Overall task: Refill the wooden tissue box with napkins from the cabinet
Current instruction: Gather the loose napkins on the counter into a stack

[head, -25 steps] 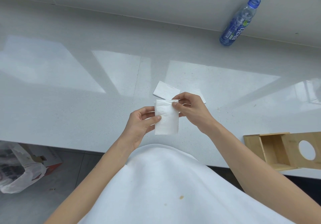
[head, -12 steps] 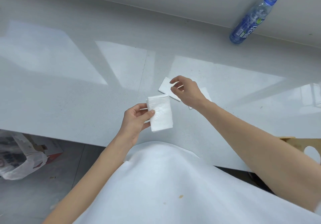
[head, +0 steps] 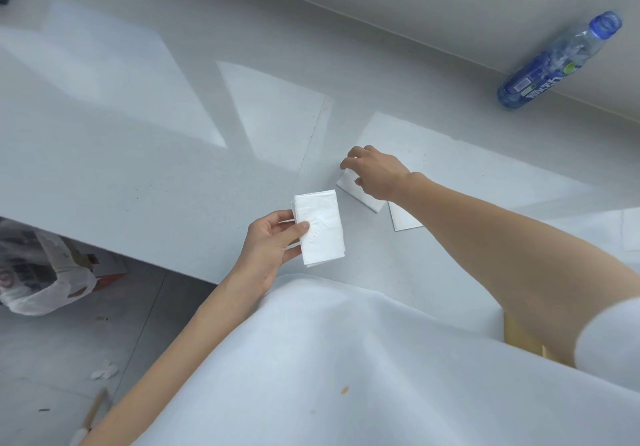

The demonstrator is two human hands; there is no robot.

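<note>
My left hand point(head: 270, 243) holds a small stack of folded white napkins point(head: 320, 227) above the near part of the white counter point(head: 156, 175), thumb on top. My right hand point(head: 372, 172) reaches forward and its fingers pinch the far corner of another folded napkin point(head: 363, 198) lying flat on the counter. A second flat napkin point(head: 403, 219) lies beside it, partly under my right forearm. Only a sliver of the wooden tissue box point(head: 523, 336) shows at the right, behind my right arm.
A blue plastic water bottle point(head: 554, 61) stands at the counter's back right by the wall. Below the counter's edge at the left, a white plastic bag point(head: 45, 272) and a cardboard box point(head: 107, 269) sit on the floor, with small scraps nearby.
My right hand let go of the held stack and reached forward onto the flat napkin on the counter. The view swung left, so the wooden box is almost out of sight.
</note>
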